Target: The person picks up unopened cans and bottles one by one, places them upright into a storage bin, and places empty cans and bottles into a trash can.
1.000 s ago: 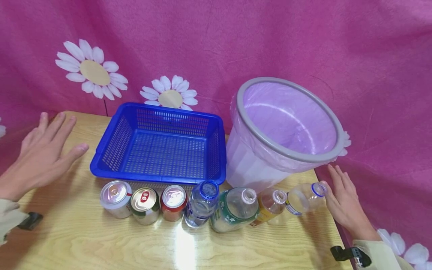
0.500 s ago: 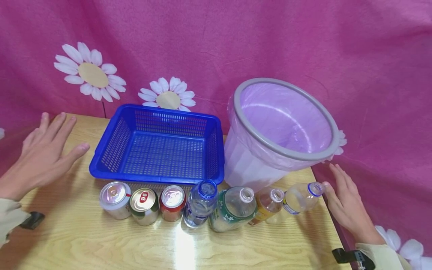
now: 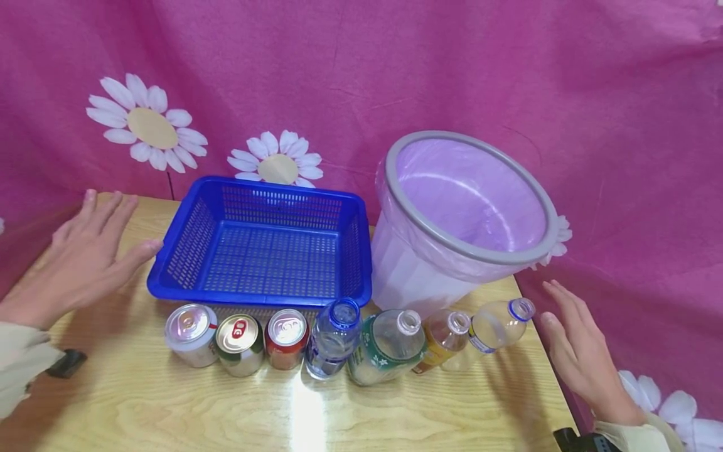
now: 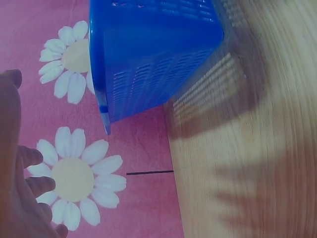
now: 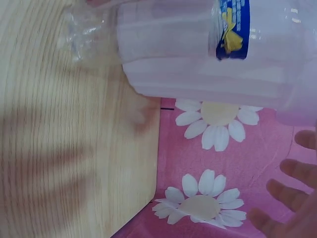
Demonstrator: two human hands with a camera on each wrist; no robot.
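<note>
My left hand point(image 3: 85, 263) hovers with straight fingers left of the blue plastic basket point(image 3: 155, 285), holding nothing; its thumb tip is close to the basket's side. At the right, my right hand point(image 3: 582, 351) holds nothing, its fingers extended beside a clear bottle with a blue neck ring point(image 3: 497, 326). Left of that bottle stand an amber-labelled bottle point(image 3: 443, 339), a green-labelled bottle point(image 3: 386, 348) and a blue-rimmed bottle point(image 3: 333, 342). A red can point(image 3: 287, 339), a green and gold can point(image 3: 240, 345) and a white can point(image 3: 192, 336) continue the row.
A bin with a grey rim point(image 3: 474, 248) and a pale liner stands right of the basket, behind the bottles. The wooden table point(image 3: 226, 414) ends at the right, by my right hand. A pink flowered cloth point(image 3: 350, 75) hangs behind.
My left hand has shifted right, towards the basket. My right hand has drawn slightly away from the clear bottle's mouth. The head view has shifted a little; the cans and bottles stay in their row.
</note>
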